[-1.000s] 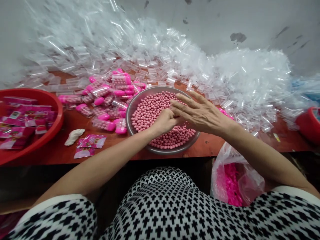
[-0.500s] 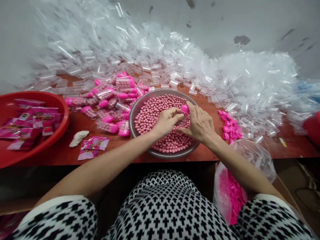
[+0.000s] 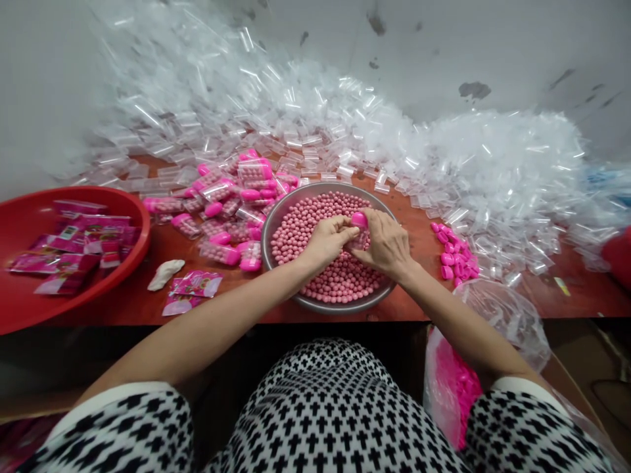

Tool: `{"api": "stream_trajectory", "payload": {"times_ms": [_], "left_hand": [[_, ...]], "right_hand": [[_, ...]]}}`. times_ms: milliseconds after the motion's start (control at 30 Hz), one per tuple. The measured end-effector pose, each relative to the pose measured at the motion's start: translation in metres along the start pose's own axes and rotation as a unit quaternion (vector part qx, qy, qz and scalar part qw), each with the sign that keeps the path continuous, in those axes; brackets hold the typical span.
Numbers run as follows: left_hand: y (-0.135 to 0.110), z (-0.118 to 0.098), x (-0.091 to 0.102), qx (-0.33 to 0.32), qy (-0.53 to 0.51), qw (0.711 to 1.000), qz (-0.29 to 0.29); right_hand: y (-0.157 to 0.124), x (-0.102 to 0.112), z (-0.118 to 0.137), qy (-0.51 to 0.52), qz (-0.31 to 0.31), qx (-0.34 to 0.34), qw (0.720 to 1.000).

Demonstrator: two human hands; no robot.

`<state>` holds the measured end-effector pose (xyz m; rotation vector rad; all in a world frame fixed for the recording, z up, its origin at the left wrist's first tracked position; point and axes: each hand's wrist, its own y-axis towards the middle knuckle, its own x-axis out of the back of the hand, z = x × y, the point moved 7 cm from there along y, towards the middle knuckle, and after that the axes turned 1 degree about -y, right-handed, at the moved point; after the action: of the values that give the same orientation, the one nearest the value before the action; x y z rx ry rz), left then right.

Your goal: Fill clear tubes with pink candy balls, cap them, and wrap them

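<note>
2 hands hold 1 small tube over the bowl

The left hand [image 3: 329, 240] and the right hand [image 3: 388, 244] are close together, and both hold the same clear tube [image 3: 355, 242]. The left hand's fingers are pinched in on 1 side of it. The right hand is bent around the other side, with its thumb low. A pink cap [image 3: 359, 220] is at the top end of the tube. The tube is above the beads [image 3: 311, 211], inside the ring of the bowl [image 3: 267, 244]. Fingers hide much of it, so I cannot tell how full it is, or if the cap is all the way on.

To do this part well, I think the left hand should pinch just hard enough to stop the tube turning. The tube looks thin, so a big squeeze could bend it. The cap should sit flat and be pushed straight, not from 1 edge. Over the bowl is a good place, because a dropped bead should land with the others.

Capped tubes [image 3: 217, 190] lie in a heap to the left of the bowl. Spare caps [image 3: 456, 253] are to the right on the red table [image 3: 417, 292], near a see-through bag [image 3: 507, 312].
</note>
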<state>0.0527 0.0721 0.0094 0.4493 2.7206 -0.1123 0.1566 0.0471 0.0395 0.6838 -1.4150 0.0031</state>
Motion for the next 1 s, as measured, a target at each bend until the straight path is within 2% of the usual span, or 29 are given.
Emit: {"api": "stream_trajectory", "payload": {"times_ms": [67,133,200,233,300,367,400,467,533,633,667,800,900,1000], "left_hand": [[-0.001,-0.011,0.008,-0.007,0.013,1.0,-0.007],[-0.004,-0.031,0.026,-0.027,0.057,0.998,-0.018],[-0.009,-0.056,0.056,-0.05,0.148,0.986,-0.053],[-0.012,-0.07,0.076,-0.061,0.212,0.972,-0.084],[-0.017,-0.096,0.113,-0.086,0.36,0.916,-0.155],[-0.018,-0.116,0.139,-0.108,0.49,0.838,-0.212],[-0.014,-0.122,0.147,-0.117,0.533,0.806,-0.23],[0.003,-0.127,0.15,-0.133,0.576,0.77,-0.239],[0.036,-0.124,0.14,-0.143,0.599,0.76,-0.208],[0.105,-0.109,0.123,-0.118,0.677,0.717,-0.12],[0.129,-0.102,0.124,-0.078,0.698,0.704,-0.102],[0.212,-0.082,0.143,0.016,0.714,0.696,-0.075],[0.249,-0.055,0.155,0.103,0.71,0.696,-0.004],[0.267,-0.026,0.154,0.156,0.701,0.691,0.076]], "right_hand": [[-0.002,0.004,0.002,0.04,0.002,0.016,0.999],[-0.004,0.013,-0.001,0.091,-0.008,0.023,0.996],[-0.005,0.021,-0.016,0.153,-0.022,-0.004,0.988],[-0.005,0.023,-0.028,0.186,-0.028,-0.035,0.982],[-0.001,0.02,-0.058,0.254,-0.041,-0.106,0.96],[0.006,0.01,-0.088,0.318,-0.049,-0.164,0.933],[0.012,0.002,-0.102,0.342,-0.049,-0.182,0.92],[0.027,-0.016,-0.125,0.369,-0.038,-0.205,0.906],[0.047,-0.037,-0.14,0.363,-0.003,-0.217,0.906],[0.078,-0.069,-0.15,0.311,0.08,-0.231,0.918],[0.087,-0.078,-0.151,0.287,0.107,-0.232,0.923],[0.122,-0.117,-0.148,0.198,0.197,-0.177,0.944],[0.135,-0.149,-0.146,0.15,0.265,-0.14,0.942],[0.144,-0.174,-0.146,0.098,0.298,-0.132,0.94]]}}
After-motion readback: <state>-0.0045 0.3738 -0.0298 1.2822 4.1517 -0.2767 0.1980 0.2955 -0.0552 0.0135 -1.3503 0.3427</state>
